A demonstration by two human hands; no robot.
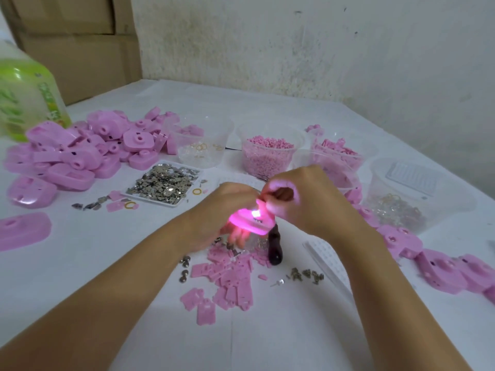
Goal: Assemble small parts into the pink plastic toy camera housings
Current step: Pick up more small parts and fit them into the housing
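Table (pixel 267 338), left hand (pixel 227 210), right hand (pixel 308 199) gripping housing (pixel 249 223)

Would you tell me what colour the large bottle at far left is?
The bottle is green and whitish; head view.

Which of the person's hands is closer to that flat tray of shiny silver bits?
Left. The left hand holds the glowing housing just right of the tray; the right hand is farther right, beyond the housing.
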